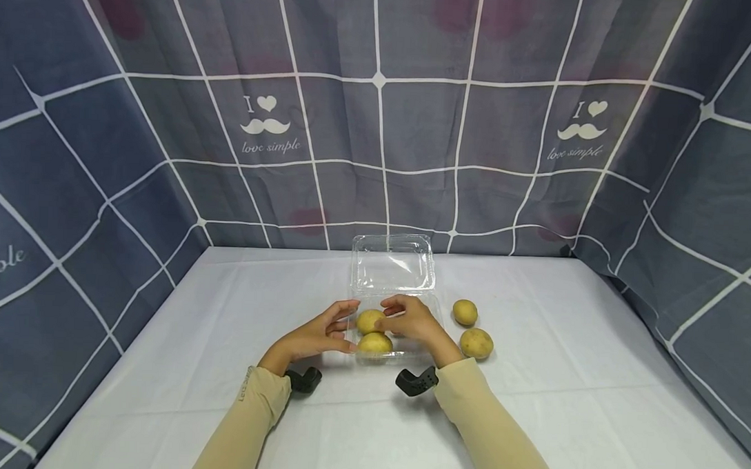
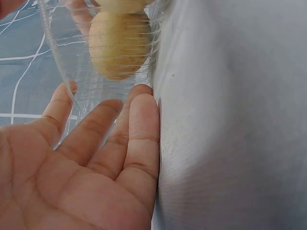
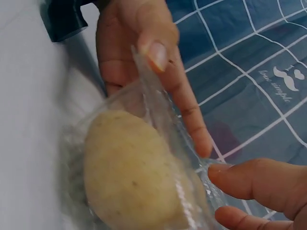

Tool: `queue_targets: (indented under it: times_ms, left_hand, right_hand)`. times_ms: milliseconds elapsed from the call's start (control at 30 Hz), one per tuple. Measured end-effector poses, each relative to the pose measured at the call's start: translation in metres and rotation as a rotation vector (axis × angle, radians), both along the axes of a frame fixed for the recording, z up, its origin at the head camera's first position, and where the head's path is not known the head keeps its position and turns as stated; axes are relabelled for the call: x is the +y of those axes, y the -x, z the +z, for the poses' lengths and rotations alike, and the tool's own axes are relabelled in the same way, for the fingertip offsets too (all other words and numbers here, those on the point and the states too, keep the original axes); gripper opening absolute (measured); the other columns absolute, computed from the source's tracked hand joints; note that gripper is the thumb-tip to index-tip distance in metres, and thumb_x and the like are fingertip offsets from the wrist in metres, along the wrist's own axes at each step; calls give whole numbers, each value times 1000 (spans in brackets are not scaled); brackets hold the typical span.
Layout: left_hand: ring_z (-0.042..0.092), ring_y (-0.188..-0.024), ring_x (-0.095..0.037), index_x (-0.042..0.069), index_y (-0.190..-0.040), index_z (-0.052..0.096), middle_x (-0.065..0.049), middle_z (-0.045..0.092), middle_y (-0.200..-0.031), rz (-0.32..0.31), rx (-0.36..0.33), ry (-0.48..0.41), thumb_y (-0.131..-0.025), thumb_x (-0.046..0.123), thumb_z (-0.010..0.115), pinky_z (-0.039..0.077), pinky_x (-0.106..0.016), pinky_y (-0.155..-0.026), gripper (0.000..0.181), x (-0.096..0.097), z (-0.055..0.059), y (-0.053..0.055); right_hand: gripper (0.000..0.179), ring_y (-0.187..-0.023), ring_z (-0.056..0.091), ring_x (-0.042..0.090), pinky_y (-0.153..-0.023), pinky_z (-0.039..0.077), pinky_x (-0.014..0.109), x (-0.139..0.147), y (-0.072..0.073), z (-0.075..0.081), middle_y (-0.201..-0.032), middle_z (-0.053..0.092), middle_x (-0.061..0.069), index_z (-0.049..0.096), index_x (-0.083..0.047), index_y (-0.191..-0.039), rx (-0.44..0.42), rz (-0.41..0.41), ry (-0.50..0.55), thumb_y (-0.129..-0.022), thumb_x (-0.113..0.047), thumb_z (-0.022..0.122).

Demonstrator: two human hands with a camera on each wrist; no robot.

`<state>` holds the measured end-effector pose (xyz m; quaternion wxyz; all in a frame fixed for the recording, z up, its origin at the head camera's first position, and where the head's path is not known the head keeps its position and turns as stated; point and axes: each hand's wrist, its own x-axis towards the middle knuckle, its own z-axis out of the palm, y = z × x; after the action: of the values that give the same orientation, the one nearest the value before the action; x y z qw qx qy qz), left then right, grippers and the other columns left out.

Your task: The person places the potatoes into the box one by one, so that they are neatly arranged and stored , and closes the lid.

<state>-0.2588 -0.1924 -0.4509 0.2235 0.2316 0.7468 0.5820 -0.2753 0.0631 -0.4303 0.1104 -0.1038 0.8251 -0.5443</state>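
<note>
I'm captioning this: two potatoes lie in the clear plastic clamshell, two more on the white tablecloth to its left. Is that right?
Wrong side: the head view shows two potatoes in the clear plastic clamshell, but two more on the white tablecloth to its right.

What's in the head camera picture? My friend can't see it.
Fingers of both hands are close around two yellow potatoes in an open clear box. Two more potatoes sit right of it on white cloth.
</note>
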Motion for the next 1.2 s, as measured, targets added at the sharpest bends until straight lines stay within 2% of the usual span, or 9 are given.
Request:
queue_targets:
  times_ms: [267, 533, 733, 867, 967, 1067, 1200]
  left_hand:
    - [26, -159, -51, 1, -169, 17, -25, 16, -176, 2, 0, -2, -97, 10, 79, 27, -61, -129, 96, 0, 1, 0]
    - [26, -159, -50, 1, -170, 17, -26, 16, -176, 3, -2, 0, -97, 10, 79, 27, -61, -129, 96, 0, 1, 0]
    - [26, -159, -50, 1, -169, 17, -26, 17, -176, 2, 1, 2, -97, 10, 79, 26, -61, -129, 96, 0, 2, 0]
    - [26, -159, -51, 0, -169, 17, -26, 17, -176, 1, 2, 0, -97, 10, 79, 26, -62, -129, 96, 1, 2, 0]
    - [26, -159, -50, 1, -170, 17, -26, 17, -176, 7, -1, 5, -97, 10, 79, 26, -61, -129, 96, 1, 1, 0]
    - [26, -160, -50, 1, -170, 17, -26, 17, -176, 10, -4, 6, -97, 10, 79, 26, -61, -129, 96, 1, 1, 0]
    - [25, -160, -51, 0, -170, 16, -26, 17, -176, 6, -3, 3, -97, 10, 79, 25, -62, -130, 96, 1, 1, -1]
  right_hand:
    - [54, -113, 69, 30, -93, 64, 38, 17, 0, 7, -129, 68, 30, 61, 16, -138, -23, 96, 105, -91, -5, 78]
    - [52, -107, 68, 17, -91, 62, 31, 29, 1, 7, -127, 70, 25, 59, 17, -139, -60, 181, 197, -95, -4, 75]
    - [54, -106, 69, 14, -93, 61, 31, 39, -4, 10, -131, 69, 28, 55, 18, -143, -72, 259, 247, -96, -4, 71]
    - [54, -105, 69, 14, -92, 61, 29, 46, -6, 11, -131, 68, 30, 52, 20, -143, -83, 283, 281, -98, -3, 69]
    - [53, -103, 69, 14, -91, 61, 28, 50, -7, 11, -129, 69, 26, 52, 20, -144, -77, 284, 299, -99, -2, 69]
    - [52, -103, 69, 14, -92, 61, 29, 53, -9, 11, -127, 70, 23, 53, 20, -143, -57, 278, 311, -100, -2, 69]
    - [50, -106, 70, 13, -96, 61, 28, 57, -12, 9, -129, 70, 27, 56, 19, -141, -1, 274, 303, -99, -3, 71]
